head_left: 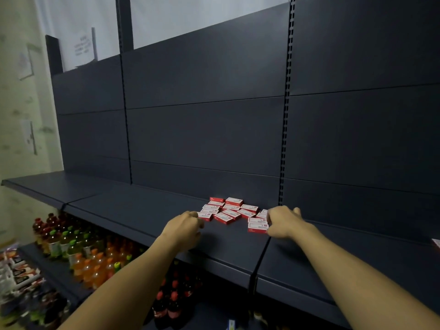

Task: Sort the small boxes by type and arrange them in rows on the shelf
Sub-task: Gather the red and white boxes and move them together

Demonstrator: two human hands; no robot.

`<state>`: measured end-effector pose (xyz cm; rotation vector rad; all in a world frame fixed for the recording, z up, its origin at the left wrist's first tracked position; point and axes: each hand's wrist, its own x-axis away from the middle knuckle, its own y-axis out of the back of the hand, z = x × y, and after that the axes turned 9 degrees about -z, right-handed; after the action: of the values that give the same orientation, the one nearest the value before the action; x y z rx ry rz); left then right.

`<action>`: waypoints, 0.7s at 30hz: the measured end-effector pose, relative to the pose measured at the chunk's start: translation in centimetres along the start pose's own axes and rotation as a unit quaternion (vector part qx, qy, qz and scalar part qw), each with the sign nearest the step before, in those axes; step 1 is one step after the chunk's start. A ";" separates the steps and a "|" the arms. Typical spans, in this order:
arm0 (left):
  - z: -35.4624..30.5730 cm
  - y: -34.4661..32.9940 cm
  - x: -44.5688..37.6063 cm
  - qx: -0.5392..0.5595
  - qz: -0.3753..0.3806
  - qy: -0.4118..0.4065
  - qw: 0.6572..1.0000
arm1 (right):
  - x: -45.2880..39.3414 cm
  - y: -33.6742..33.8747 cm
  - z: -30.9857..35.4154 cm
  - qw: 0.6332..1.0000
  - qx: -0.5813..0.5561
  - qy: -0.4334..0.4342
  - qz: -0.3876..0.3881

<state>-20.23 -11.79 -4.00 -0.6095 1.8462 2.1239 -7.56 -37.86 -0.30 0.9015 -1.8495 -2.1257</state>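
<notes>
Head view puts both hands on the dark shelf (142,210), either side of a loose scatter of small red-and-white boxes (232,211) lying flat near its back edge, by the slotted upright (284,139). The left hand (184,226) has its fingers curled at the box (205,216) on the pile's left end, and the right hand (283,221) curls against the 2 boxes (257,224) on the right, though actual grips are hidden. Sorting looks barely begun: no tidy row yet, boxes angled every way.
</notes>
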 end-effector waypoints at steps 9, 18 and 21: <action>2.6 -4.4 -6.1 0.020 0.009 -0.052 0.998 | -8.1 -2.5 2.1 1.000 -0.009 -0.006 -0.002; 2.7 -8.3 -13.7 0.109 0.096 -0.109 0.983 | -13.7 -4.3 2.0 0.999 -0.037 -0.026 0.011; 2.9 -9.0 -14.9 0.135 0.123 -0.112 0.977 | -14.8 -4.5 1.7 0.999 -0.037 -0.035 0.005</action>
<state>-3.42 -6.44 -4.50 -0.0796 2.1151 1.9337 4.51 -27.95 0.22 0.8098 -1.7885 -2.2305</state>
